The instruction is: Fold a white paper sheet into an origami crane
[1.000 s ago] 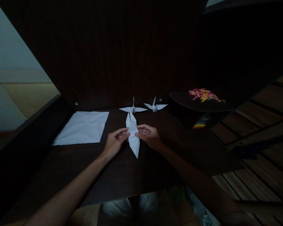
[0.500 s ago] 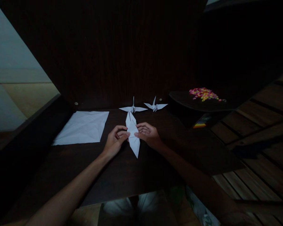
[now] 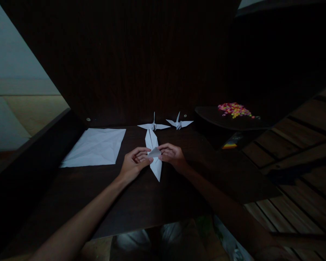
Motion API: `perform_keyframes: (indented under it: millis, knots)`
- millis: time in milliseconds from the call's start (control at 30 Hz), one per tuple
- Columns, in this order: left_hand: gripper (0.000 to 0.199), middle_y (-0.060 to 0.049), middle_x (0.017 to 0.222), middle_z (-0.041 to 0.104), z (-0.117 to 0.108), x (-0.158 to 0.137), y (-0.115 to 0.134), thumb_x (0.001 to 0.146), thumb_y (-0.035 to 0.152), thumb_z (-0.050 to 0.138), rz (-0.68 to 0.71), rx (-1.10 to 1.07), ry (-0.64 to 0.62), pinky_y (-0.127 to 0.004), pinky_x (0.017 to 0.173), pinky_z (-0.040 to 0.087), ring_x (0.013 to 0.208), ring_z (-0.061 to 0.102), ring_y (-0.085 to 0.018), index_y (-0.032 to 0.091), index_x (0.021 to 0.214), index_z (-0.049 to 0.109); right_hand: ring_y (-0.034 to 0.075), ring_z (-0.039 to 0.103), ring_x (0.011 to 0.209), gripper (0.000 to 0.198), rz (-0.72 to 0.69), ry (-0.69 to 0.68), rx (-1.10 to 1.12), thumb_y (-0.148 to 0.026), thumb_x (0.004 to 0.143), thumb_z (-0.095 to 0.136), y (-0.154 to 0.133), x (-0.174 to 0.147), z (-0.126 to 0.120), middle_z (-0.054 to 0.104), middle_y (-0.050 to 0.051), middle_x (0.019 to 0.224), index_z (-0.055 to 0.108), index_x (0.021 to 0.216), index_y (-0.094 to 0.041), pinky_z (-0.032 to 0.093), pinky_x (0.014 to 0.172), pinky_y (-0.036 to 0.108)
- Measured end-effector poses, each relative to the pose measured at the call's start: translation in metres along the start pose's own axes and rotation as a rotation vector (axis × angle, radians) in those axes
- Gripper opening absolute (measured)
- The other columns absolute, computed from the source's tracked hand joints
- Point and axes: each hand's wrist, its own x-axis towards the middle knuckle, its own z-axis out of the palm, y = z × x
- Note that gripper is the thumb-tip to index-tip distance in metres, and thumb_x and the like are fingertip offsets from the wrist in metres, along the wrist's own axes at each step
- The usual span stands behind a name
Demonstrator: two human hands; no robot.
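A long, diamond-shaped piece of folded white origami paper point(image 3: 156, 170) lies on the dark table between my hands, its lower point toward me. A small triangular flap at its middle stands raised. My left hand point(image 3: 134, 161) pinches the paper's left edge with thumb and fingers. From the right, my right hand point(image 3: 174, 156) pinches the other edge of the flap. Just beyond the far tip stand two finished white paper cranes, the left crane point(image 3: 154, 125) and the right crane point(image 3: 178, 124), wings spread.
A creased white paper sheet point(image 3: 97, 146) lies flat at the left. On a dark rounded shelf point(image 3: 206, 114) at the right sits a pile of small colourful pieces point(image 3: 235, 109). A dark panel point(image 3: 141, 65) rises behind the table, and a raised side board point(image 3: 38, 145) borders the left.
The middle flap, which lay flat before, is now lifted into a raised triangle. Both hands have shifted slightly, their fingers closer together at the flap.
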Motion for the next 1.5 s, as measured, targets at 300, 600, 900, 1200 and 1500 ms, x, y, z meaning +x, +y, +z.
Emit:
perform_keyframes:
  millis: [300, 600, 900, 1200, 1500]
  knots:
    - [0.034, -0.007, 0.087, 0.068, -0.0006, 0.0016, -0.0032, 0.065, 0.021, 0.076, 0.08, 0.04, 0.037, -0.024, 0.069, 0.05, 0.08, 0.064, -0.016, 0.013, 0.096, 0.066, 0.014, 0.062, 0.076, 0.029, -0.192, 0.006, -0.135, -0.023, 0.064, 0.078, 0.0053, 0.0009, 0.0029, 0.067, 0.007, 0.095, 0.071, 0.091, -0.017, 0.053, 0.069, 0.027]
    - [0.027, -0.006, 0.084, 0.07, -0.0016, 0.0013, -0.0049, 0.066, 0.022, 0.074, 0.104, 0.109, 0.087, -0.026, 0.069, 0.052, 0.074, 0.065, -0.015, 0.015, 0.09, 0.067, 0.015, 0.064, 0.075, 0.027, -0.138, 0.033, -0.163, -0.024, 0.065, 0.076, 0.0035, 0.001, 0.0038, 0.069, 0.006, 0.088, 0.072, 0.091, -0.017, 0.054, 0.069, 0.028]
    - [0.023, -0.015, 0.106, 0.07, 0.0029, 0.0006, -0.0046, 0.062, 0.026, 0.079, 0.139, 0.057, 0.187, -0.031, 0.072, 0.054, 0.082, 0.069, -0.02, 0.013, 0.073, 0.063, 0.015, 0.065, 0.074, 0.024, -0.108, 0.096, -0.097, -0.023, 0.061, 0.078, 0.008, 0.0025, 0.004, 0.07, 0.005, 0.08, 0.07, 0.083, -0.016, 0.054, 0.071, 0.028]
    - [0.019, -0.012, 0.102, 0.072, 0.0011, -0.0009, -0.0042, 0.067, 0.027, 0.077, 0.192, 0.11, 0.181, -0.033, 0.076, 0.056, 0.084, 0.069, -0.02, 0.014, 0.077, 0.067, 0.016, 0.065, 0.074, 0.031, -0.038, 0.109, -0.058, -0.029, 0.056, 0.082, 0.0046, 0.0017, 0.0053, 0.07, 0.005, 0.08, 0.069, 0.081, -0.017, 0.055, 0.072, 0.031]
    - [0.012, -0.009, 0.098, 0.072, -0.0016, -0.0016, 0.0006, 0.072, 0.023, 0.073, 0.239, 0.211, 0.127, -0.03, 0.076, 0.054, 0.086, 0.067, -0.02, 0.016, 0.08, 0.07, 0.015, 0.064, 0.074, 0.038, -0.032, 0.042, 0.012, -0.028, 0.055, 0.083, 0.0078, 0.0007, 0.0042, 0.069, 0.005, 0.083, 0.071, 0.09, -0.017, 0.054, 0.071, 0.03]
